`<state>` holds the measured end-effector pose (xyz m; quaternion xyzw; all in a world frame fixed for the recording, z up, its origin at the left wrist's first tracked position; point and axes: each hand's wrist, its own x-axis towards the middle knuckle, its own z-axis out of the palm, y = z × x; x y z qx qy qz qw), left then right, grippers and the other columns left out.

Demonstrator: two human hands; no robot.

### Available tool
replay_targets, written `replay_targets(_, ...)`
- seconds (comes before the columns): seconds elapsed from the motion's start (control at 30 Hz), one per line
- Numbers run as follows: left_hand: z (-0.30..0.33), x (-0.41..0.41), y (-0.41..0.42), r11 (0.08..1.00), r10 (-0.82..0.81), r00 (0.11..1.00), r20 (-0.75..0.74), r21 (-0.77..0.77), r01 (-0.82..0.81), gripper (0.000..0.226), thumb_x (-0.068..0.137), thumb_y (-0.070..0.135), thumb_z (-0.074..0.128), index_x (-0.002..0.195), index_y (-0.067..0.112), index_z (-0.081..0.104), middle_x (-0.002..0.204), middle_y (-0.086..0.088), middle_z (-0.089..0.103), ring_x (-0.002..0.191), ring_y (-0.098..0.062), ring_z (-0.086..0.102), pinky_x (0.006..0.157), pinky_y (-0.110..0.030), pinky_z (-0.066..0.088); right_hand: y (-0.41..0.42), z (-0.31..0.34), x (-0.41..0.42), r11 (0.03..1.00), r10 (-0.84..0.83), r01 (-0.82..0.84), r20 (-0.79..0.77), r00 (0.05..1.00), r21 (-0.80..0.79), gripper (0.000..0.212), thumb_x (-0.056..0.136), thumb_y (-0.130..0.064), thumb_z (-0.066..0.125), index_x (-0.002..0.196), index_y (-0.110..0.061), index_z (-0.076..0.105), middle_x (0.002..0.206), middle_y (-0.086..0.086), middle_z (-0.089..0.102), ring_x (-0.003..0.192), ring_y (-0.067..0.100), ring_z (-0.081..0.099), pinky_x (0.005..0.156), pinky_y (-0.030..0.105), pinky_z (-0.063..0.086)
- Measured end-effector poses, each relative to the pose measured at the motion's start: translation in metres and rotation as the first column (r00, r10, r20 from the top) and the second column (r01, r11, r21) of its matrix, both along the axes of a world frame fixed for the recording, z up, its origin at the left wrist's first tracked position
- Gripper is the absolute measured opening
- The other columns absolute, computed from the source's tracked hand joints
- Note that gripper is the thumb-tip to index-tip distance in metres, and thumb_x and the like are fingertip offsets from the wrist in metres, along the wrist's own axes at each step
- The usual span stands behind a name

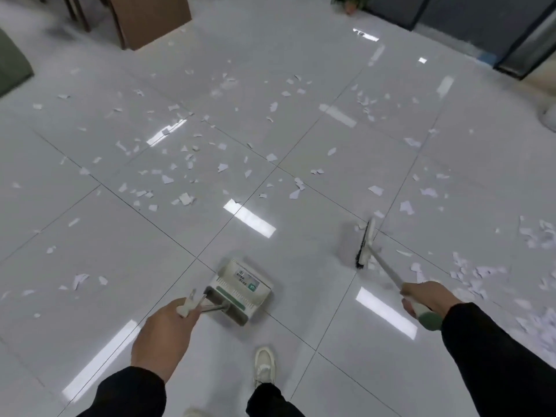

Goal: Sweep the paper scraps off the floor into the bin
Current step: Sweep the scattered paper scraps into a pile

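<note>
Glossy tile floor (301,296) was littered with paper scraps (186,198), densest far left and near right. Left hand (164,332) clenched dustpan (240,288) handle, pan parked near centre as likely catch point. Right hand (427,297) gripped broom (365,245), bristles down, probably to pull scraps leftward.

Dustpan (240,291) label too small to read. Broom (365,246) bristles blurred w/ motion. Left hand (164,335) fingers hidden under its back. Scrap pile (535,322) cut by right edge; plant (349,3) and box (150,19) cut by top edge.
</note>
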<state>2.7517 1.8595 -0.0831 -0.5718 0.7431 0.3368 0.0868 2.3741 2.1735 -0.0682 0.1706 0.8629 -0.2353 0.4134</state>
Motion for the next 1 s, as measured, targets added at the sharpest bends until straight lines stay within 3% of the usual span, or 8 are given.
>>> replay_targets(0.23,0.005,0.005,-0.014,0.999,-0.026,0.998,-0.062,0.029,0.028,0.041,0.1,0.055,0.054,0.076,0.024,0.066,0.066,-0.003,0.065,0.065,-0.022,0.061,0.058,-0.032,0.046,-0.052,0.002,0.065,0.986,-0.054,0.06,0.045,0.998,-0.156,0.009,0.092,0.001,0.058,0.088,0.008,0.061,0.068,0.019,0.059,0.043,0.023,0.051,0.04,0.024,0.043)
replay_targets(0.53,0.021,0.129,-0.092,0.981,0.19,0.978,-0.082,0.05,-0.186,0.029,0.1,0.049,0.057,0.079,0.029,0.063,0.072,0.006,0.065,0.07,-0.013,0.061,0.059,-0.028,0.044,-0.256,0.003,0.218,0.938,0.234,-0.188,0.134,0.963,-0.291,0.006,0.087,0.003,0.057,0.082,0.004,0.059,0.061,0.015,0.055,0.042,0.022,0.048,0.043,0.025,0.042)
replay_targets(0.63,0.03,0.197,-0.128,0.957,0.287,0.954,-0.082,0.07,-0.282,0.029,0.099,0.054,0.056,0.081,0.031,0.063,0.075,0.008,0.066,0.072,-0.009,0.061,0.061,-0.027,0.044,-0.329,0.005,0.291,0.903,0.354,-0.29,0.167,0.92,-0.316,0.007,0.088,0.003,0.057,0.082,0.004,0.06,0.062,0.016,0.054,0.042,0.022,0.048,0.042,0.025,0.042)
replay_targets(0.7,0.032,0.287,-0.164,0.912,0.409,0.911,-0.052,0.062,-0.406,0.03,0.097,0.057,0.055,0.084,0.031,0.063,0.076,0.01,0.066,0.073,-0.008,0.061,0.059,-0.026,0.044,-0.407,-0.006,0.375,0.846,0.489,-0.405,0.205,0.848,-0.346,0.007,0.088,0.004,0.058,0.082,0.005,0.059,0.062,0.016,0.053,0.042,0.022,0.047,0.042,0.024,0.042)
replay_targets(0.73,0.034,0.28,-0.166,0.926,0.375,0.926,-0.052,0.058,-0.372,0.031,0.097,0.057,0.054,0.083,0.031,0.062,0.076,0.01,0.065,0.073,-0.007,0.06,0.059,-0.026,0.045,-0.406,-0.001,0.375,0.855,0.469,-0.383,0.206,0.859,-0.35,0.007,0.088,0.003,0.06,0.082,0.005,0.058,0.061,0.016,0.052,0.041,0.022,0.047,0.041,0.024,0.041)
replay_targets(0.8,0.035,0.366,-0.196,0.881,0.472,0.882,-0.015,0.058,-0.47,0.032,0.097,0.055,0.053,0.079,0.029,0.061,0.075,0.009,0.065,0.072,-0.007,0.06,0.064,-0.028,0.051,-0.476,-0.013,0.462,0.796,0.584,-0.483,0.253,0.772,-0.365,0.008,0.089,0.002,0.062,0.083,0.005,0.059,0.06,0.015,0.053,0.04,0.022,0.048,0.04,0.023,0.042)
replay_targets(0.87,0.037,0.401,-0.212,0.868,0.495,0.869,0.012,0.051,-0.495,0.032,0.098,0.053,0.052,0.083,0.028,0.064,0.077,0.009,0.067,0.073,-0.008,0.062,0.067,-0.029,0.052,-0.51,-0.015,0.506,0.786,0.601,-0.487,0.284,0.747,-0.381,0.008,0.09,0.002,0.062,0.084,0.006,0.061,0.061,0.015,0.055,0.04,0.021,0.049,0.04,0.022,0.043)
replay_targets(1.0,0.043,0.489,-0.241,0.808,0.585,0.807,0.083,0.028,-0.589,0.035,0.099,0.052,0.052,0.075,0.028,0.059,0.072,0.01,0.063,0.067,-0.007,0.058,0.058,-0.026,0.043,-0.582,-0.023,0.615,0.73,0.682,-0.549,0.382,0.623,-0.407,0.009,0.092,0.001,0.059,0.086,0.008,0.061,0.063,0.015,0.056,0.042,0.02,0.049,0.039,0.022,0.044)
